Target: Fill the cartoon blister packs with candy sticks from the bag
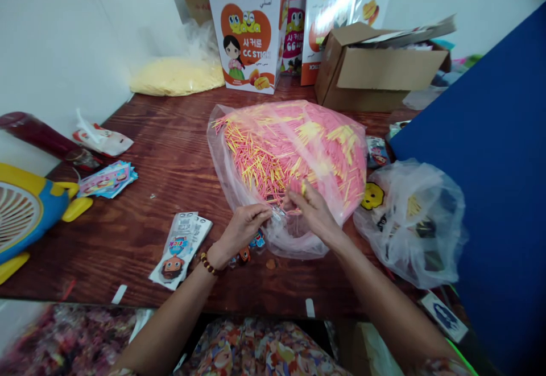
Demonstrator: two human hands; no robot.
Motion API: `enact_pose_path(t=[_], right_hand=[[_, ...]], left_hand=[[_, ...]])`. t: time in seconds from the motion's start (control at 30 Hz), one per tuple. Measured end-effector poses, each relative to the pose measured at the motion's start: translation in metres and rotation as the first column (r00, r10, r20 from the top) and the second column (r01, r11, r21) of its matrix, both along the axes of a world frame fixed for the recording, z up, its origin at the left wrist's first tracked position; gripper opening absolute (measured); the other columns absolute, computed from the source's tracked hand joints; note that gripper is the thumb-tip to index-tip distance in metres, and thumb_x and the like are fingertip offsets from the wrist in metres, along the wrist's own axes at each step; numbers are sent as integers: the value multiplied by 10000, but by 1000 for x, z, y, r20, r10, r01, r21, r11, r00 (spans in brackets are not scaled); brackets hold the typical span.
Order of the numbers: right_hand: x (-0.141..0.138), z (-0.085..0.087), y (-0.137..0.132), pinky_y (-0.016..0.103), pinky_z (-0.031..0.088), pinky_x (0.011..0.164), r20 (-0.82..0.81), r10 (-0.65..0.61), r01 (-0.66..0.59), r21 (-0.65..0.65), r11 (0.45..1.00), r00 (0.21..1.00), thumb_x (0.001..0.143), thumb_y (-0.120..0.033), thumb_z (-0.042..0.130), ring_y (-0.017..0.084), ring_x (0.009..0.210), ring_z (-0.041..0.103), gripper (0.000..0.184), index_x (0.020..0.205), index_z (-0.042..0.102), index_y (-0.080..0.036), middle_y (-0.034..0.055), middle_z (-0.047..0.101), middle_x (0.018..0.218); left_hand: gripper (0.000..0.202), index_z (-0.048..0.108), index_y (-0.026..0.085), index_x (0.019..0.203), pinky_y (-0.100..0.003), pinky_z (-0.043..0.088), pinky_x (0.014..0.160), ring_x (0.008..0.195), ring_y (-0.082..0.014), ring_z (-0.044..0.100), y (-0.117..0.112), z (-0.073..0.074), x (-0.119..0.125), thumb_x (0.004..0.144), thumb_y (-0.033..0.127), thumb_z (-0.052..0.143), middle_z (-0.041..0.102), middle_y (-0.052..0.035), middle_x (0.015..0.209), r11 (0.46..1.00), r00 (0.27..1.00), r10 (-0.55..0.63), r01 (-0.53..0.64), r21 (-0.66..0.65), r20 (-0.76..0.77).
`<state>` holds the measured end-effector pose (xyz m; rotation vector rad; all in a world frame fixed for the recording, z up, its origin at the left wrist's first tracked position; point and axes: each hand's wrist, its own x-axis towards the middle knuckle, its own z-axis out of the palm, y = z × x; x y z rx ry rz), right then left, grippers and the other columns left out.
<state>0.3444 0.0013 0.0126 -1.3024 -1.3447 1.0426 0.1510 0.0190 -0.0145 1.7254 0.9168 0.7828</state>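
"How's the grip?"
"The left hand (252,218) pinches what looks like a packet (278,211); the right hand (314,210) clasps pink-and-yellow sticks (297,186), above the open bag (218,160) of them."
"Risk?"
"A slack pinch could let the mouth close, spilling sticks (thin, they'd scatter)."
"Writing?"
"The box (251,34) says CC STICK, plus Korean and Arabic; the pouches (179,251), 'Stick'."

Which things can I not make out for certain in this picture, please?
All in the head view:
Lower ends of the sticks in the right hand: hidden by its fingers.
Print on the clear wrapper at the left hand: too small, partly covered by fingers.
Most contents of the open carton: hidden by its flaps.
Full outline of the yellow-and-blue fan: cut off by the left edge.
Pink heap, lower left: blurred.
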Motion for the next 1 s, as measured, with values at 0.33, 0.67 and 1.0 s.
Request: enact_pose_path(t=[0.33, 0.67, 1.0], right_hand=[[-32, 0, -1, 334, 540, 712, -478, -240, 260, -26, 965, 845, 871, -489, 595, 189, 782, 668, 264, 992, 598, -255, -5, 698, 811], [-30, -2, -13, 372, 440, 1037, -361, -32, 31, -10, 999, 932, 863, -384, 647, 203, 1103, 630, 206, 1004, 698, -244, 31, 720, 1131], [-18, 10, -7, 294, 542, 741, -267, -21, 0, -76, 997, 963, 926, -520, 537, 198, 959, 668, 403, 1171, 686, -237, 57, 722, 1135]], left_hand=[[309, 639, 143, 718, -224, 414, 625, 654, -127, 539, -2, 8, 10, 929, 338, 525, 620, -19, 688, 1000, 998, -5, 5, -3, 55], [235, 683, 141, 807, -226, 429, 660, 680, -122, 544, 1, 5, 11, 903, 324, 573, 650, -15, 742, 998, 989, 52, -46, -47, 140], [196, 706, 153, 878, -262, 476, 780, 824, -157, 601, 3, 8, 19, 872, 333, 629, 688, -44, 858, 988, 945, 121, -86, -127, 304]])
